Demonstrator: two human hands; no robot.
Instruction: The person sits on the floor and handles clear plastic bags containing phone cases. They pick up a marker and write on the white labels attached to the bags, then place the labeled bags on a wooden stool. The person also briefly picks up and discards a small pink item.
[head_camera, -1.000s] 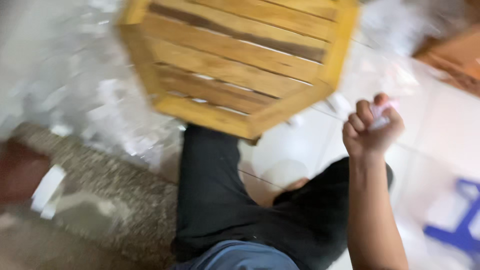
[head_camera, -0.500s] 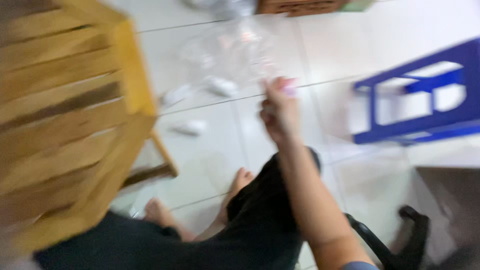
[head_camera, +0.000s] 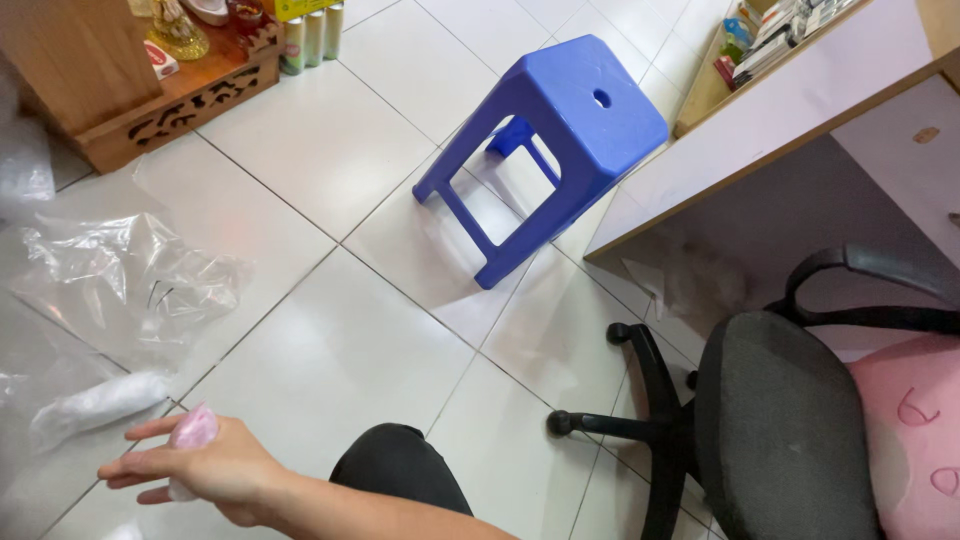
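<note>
My right hand (head_camera: 205, 472) reaches across to the left, low over the white tiled floor (head_camera: 330, 360), with the forearm coming in from the bottom edge. It holds a small pale pink wad (head_camera: 190, 432) between thumb and fingers, and the other fingers are loosely stretched out. My knee in black trousers (head_camera: 400, 465) is just right of the hand. A rolled piece of clear plastic (head_camera: 100, 400) lies on the floor close to the fingertips. My left hand is out of the picture.
Crumpled clear plastic sheeting (head_camera: 120, 280) covers the floor at left. A blue plastic stool (head_camera: 565, 130) stands in the middle. A black office chair (head_camera: 770, 420) with a pink cushion (head_camera: 915, 430) sits by a desk (head_camera: 760, 130) at right. A low wooden cabinet (head_camera: 110, 80) holds cans at top left.
The view has swung away from the wooden slatted table toward the stool and chair. My right hand, raised before, is now low and to the left, still holding the pink wad.
</note>
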